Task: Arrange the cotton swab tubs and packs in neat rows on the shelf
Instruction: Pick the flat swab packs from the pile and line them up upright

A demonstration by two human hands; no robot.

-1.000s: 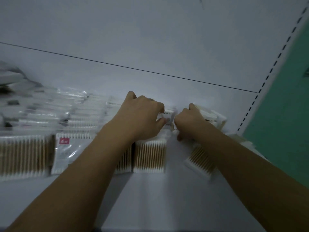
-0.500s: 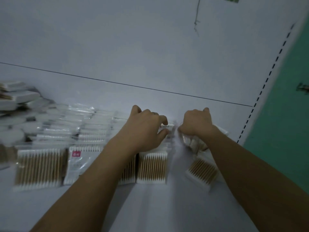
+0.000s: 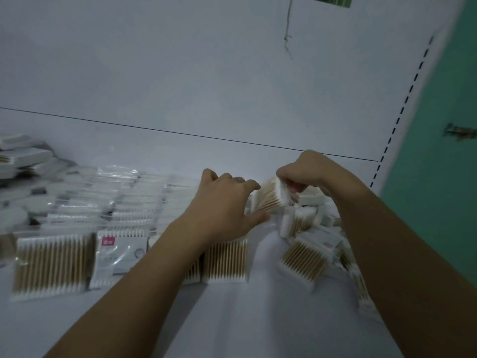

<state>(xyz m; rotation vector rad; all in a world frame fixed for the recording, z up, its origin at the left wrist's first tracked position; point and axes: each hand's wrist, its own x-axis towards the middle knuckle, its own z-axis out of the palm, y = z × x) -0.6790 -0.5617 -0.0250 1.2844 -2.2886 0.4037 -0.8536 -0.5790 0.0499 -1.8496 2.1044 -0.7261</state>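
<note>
On the white shelf (image 3: 232,319) lie rows of flat cotton swab packs with wooden sticks. My right hand (image 3: 309,169) pinches one swab pack (image 3: 271,196) and holds it raised above a loose heap of packs (image 3: 312,228) at the right. My left hand (image 3: 222,208) rests over the row's right end, fingers curled at the lifted pack's left edge, thumb under it. A front-row pack (image 3: 224,259) lies just below that hand. A pack with a red label (image 3: 116,254) sits further left.
Clear-wrapped packs (image 3: 116,192) fill the back rows at the left, with white boxes (image 3: 20,153) stacked at the far left. The shelf's white back panel (image 3: 180,73) rises behind. A slotted upright (image 3: 395,130) and a green wall (image 3: 444,151) close the right side.
My right hand has lifted a swab pack out of the heap and turned it up on edge. My left hand stayed at the end of the row. The view tilted upward.
</note>
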